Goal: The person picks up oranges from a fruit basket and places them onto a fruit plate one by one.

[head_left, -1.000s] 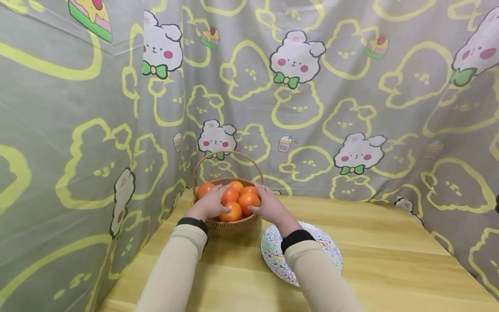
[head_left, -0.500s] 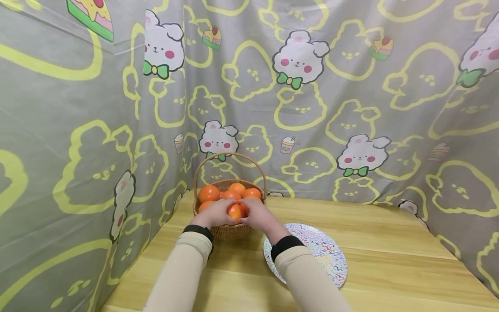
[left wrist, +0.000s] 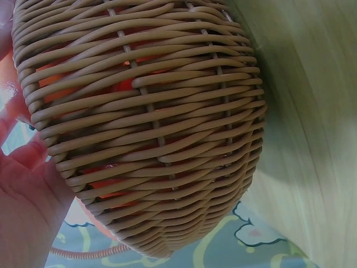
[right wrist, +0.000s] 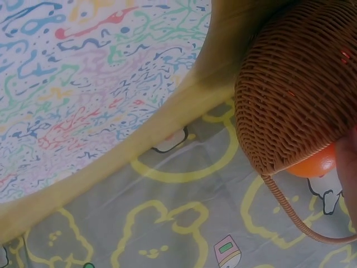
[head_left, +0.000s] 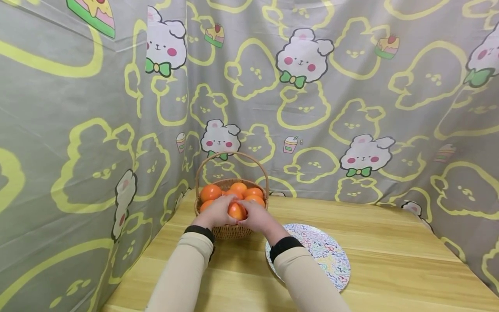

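A wicker basket point(head_left: 231, 232) with a tall hoop handle holds several round, shiny oranges point(head_left: 211, 192). Over its front rim, my left hand point(head_left: 219, 213) and right hand point(head_left: 257, 216) grip one orange point(head_left: 237, 211) from both sides, thumbs toward me and fingers curved round the far side. In the left wrist view, the basket's woven wall point(left wrist: 162, 123) fills the middle, and the left hand point(left wrist: 28, 201) is at the rim beside an orange surface. Only a strip of the right hand point(right wrist: 347, 173) shows in the right wrist view, next to an orange point(right wrist: 312, 163) at the rim.
A round board or plate point(head_left: 331, 260) with multicoloured squiggles lies right of the basket, partly under my right forearm. Both stand on a wooden table point(head_left: 390, 242). Grey curtains point(head_left: 249, 95) with cartoon rabbits enclose the back and sides.
My hands came from spread apart over the basket's sides to close together at its front, now round one orange. In the last half second they barely moved; the view shifted slightly.
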`<state>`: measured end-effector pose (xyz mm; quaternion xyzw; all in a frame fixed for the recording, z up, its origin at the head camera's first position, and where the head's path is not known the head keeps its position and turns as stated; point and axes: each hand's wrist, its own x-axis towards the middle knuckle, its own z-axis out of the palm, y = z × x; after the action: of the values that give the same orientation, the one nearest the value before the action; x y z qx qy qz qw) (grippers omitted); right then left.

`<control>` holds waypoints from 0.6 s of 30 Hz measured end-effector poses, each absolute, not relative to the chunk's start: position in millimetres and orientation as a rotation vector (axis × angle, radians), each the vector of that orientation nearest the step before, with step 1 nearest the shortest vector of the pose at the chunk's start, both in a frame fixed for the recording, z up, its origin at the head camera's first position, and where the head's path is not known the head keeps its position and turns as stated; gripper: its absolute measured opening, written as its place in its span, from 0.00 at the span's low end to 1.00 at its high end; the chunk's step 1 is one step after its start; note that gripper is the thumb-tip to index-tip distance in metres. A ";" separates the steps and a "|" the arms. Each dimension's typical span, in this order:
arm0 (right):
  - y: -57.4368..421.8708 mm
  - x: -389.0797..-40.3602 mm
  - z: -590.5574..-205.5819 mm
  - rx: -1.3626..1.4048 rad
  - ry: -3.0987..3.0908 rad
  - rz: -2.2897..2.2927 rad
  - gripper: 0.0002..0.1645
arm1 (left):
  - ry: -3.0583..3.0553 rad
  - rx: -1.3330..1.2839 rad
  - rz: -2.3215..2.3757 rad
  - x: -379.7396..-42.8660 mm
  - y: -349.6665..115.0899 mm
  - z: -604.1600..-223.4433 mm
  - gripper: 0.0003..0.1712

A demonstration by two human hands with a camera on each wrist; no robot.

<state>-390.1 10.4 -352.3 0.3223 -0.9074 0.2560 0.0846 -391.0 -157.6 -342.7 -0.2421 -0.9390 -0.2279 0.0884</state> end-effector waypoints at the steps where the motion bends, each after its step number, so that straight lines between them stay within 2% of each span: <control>1: 10.4 -389.9 -352.7 0.956 -2.706 0.780 0.36 | -2.787 -0.724 -0.674 -391.2 -157.8 -342.1 0.37; 5: 10.5 -389.2 -352.6 0.927 -2.709 0.826 0.40 | -2.777 -0.696 -0.684 -391.2 -157.1 -337.3 0.35; 11: 10.5 -387.4 -350.2 0.882 -2.658 0.820 0.39 | -2.809 -0.592 -0.837 -386.6 -153.1 -328.0 0.38; 18: 11.4 -381.2 -344.2 0.777 -2.602 0.897 0.40 | -2.768 -0.517 -0.926 -384.2 -144.8 -319.4 0.35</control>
<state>-381.2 11.4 -344.2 0.2689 -0.9009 0.3105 0.1404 -384.2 -144.8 -319.4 -0.1736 -0.9301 -0.3113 0.0887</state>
